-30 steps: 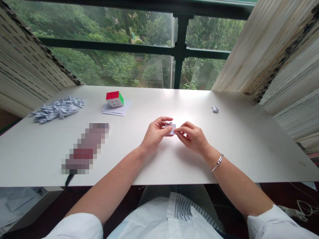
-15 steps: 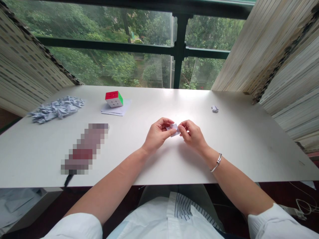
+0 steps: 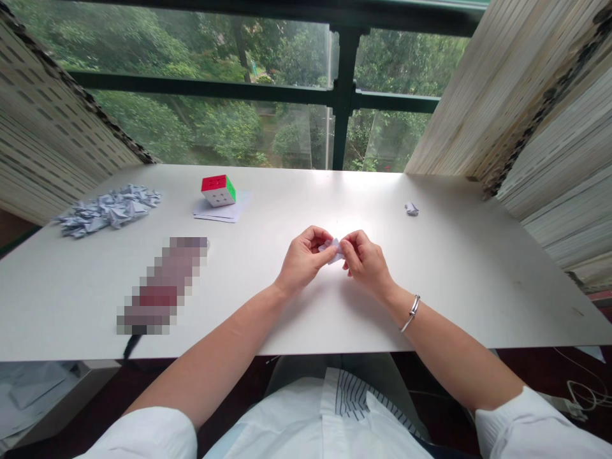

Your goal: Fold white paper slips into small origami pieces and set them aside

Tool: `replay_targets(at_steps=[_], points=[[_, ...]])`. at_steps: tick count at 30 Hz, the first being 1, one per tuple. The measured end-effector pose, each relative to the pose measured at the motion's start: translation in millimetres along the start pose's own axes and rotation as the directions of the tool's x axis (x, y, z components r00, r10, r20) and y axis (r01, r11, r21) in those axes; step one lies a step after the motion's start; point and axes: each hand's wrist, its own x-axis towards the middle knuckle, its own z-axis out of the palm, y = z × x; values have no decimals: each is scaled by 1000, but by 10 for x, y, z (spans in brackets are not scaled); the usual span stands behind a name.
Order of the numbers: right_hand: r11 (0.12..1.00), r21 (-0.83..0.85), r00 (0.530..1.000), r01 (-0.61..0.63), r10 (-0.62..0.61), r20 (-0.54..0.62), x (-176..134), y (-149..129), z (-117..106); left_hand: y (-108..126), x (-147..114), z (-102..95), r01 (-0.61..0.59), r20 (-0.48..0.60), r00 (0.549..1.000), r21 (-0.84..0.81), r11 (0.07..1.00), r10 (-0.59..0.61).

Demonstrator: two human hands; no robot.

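Observation:
Above the middle of the white table, a small piece of folded white paper [image 3: 336, 257] is pinched between both hands. My left hand [image 3: 306, 255] grips its left side with thumb and fingers. From the other side, my right hand [image 3: 366, 258] closes its thumb and fingertips on the paper's right edge. Most of the paper is covered by the fingers, so its exact shape does not show. A silver bracelet [image 3: 411, 312] circles my right wrist.
Folded paper pieces [image 3: 109, 210] lie heaped at the back left. A puzzle cube [image 3: 218, 191] sits on paper sheets [image 3: 222, 215]. One folded paper piece [image 3: 412, 209] is at the back right. A blurred-out oblong object [image 3: 162, 287] lies on the left of the table [image 3: 468, 268].
My right hand has shifted slightly left, closer to my left hand, and its fingertips now overlap the paper more. My left hand has barely moved.

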Motion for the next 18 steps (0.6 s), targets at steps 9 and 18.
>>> replay_targets(at_steps=[9,18], points=[[996,-78,999,33,-35,-32,0,29,26,40,-18,45,10,-12,1000,5,1000,-10],[982,186,999,-23,15,40,11,22,25,-10,-11,46,-70,-98,993,-45,997,65]])
